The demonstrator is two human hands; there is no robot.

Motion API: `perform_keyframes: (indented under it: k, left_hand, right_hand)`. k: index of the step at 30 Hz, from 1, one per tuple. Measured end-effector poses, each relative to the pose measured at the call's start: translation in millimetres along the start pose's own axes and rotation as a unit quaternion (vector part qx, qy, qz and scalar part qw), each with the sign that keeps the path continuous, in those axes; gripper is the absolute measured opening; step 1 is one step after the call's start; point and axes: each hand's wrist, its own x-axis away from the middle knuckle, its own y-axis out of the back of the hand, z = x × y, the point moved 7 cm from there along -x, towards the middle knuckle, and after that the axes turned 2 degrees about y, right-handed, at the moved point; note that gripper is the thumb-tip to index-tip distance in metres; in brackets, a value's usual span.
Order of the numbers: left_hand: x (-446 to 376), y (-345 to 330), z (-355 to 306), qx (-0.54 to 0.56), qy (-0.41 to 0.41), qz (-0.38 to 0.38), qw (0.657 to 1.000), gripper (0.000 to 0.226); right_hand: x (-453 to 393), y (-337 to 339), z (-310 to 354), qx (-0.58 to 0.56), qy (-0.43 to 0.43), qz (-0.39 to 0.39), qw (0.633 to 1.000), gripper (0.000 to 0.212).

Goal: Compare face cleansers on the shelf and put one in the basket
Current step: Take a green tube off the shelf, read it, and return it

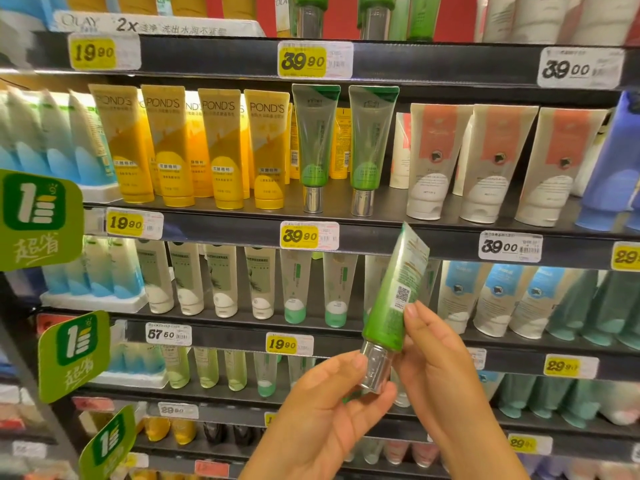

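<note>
I hold a green cleanser tube (394, 292) with a silver cap in front of the shelves, tilted with its cap down and its back label with a QR code facing me. My left hand (325, 410) grips the silver cap from below. My right hand (440, 368) holds the tube's lower body with thumb and fingers. Two matching green tubes (315, 143) stand cap down on the shelf above, over a 39.90 price tag (299, 235). No basket is in view.
Yellow Pond's tubes (221, 147) stand left of the green ones, white and orange tubes (491, 161) to the right. Lower shelves hold white, green and blue tubes. Green promotion signs (38, 220) stick out at the left edge. Shelf rails carry several price tags.
</note>
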Motion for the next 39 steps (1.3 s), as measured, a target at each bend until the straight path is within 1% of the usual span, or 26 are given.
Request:
perform_keyframes:
  k: [2, 5, 9, 13, 18, 22, 26, 27, 30, 32, 34, 37, 39]
  left_hand:
    - [2, 2, -1, -0.015, -0.002, -0.004, 1.0, 0.042]
    - [4, 4, -1, -0.036, 0.003, -0.013, 0.999, 0.044]
    - [5, 5, -1, -0.037, 0.005, -0.018, 0.999, 0.038]
    - [6, 8, -2, -0.025, 0.0, -0.022, 0.999, 0.029]
    - [10, 8, -1, 0.003, 0.017, -0.023, 1.0, 0.03]
    - [13, 6, 0, 0.03, 0.043, 0.001, 0.999, 0.037]
    - [19, -1, 2, 0.057, 0.086, 0.031, 0.994, 0.037]
    - [21, -3, 2, 0.069, 0.093, 0.04, 0.992, 0.041]
    - [23, -6, 2, 0.115, 0.103, 0.063, 0.986, 0.064]
    - [23, -5, 0, 0.131, 0.098, 0.06, 0.985, 0.072]
    - [24, -4, 0, 0.13, 0.097, 0.053, 0.985, 0.068]
    - [24, 1, -2, 0.082, 0.072, 0.035, 0.993, 0.043]
    - [22, 7, -3, 0.044, 0.042, 0.018, 0.998, 0.037]
  right_hand:
    - [1, 2, -3, 0.015, -0.016, -0.002, 1.0, 0.029]
    - [2, 4, -6, 0.031, -0.031, -0.007, 0.999, 0.027]
    - [3, 5, -6, 0.031, -0.022, -0.016, 0.999, 0.022]
    - [4, 4, -5, 0.008, -0.007, -0.019, 1.0, 0.024]
    - [6, 0, -5, -0.035, 0.007, -0.01, 0.999, 0.027]
    - [7, -2, -7, -0.066, -0.006, -0.009, 0.998, 0.029]
    - [9, -6, -6, -0.094, -0.022, 0.0, 0.995, 0.035]
    - [10, -7, -6, -0.105, -0.027, 0.003, 0.994, 0.037]
    - [12, -11, -8, -0.128, -0.038, 0.009, 0.991, 0.038]
    - [13, -13, -12, -0.135, -0.048, 0.008, 0.99, 0.038]
    - [14, -14, -15, -0.14, -0.055, 0.007, 0.989, 0.04]
    - [14, -12, -19, -0.143, -0.062, -0.003, 0.988, 0.037]
    - [14, -10, -20, -0.125, -0.06, -0.006, 0.99, 0.035]
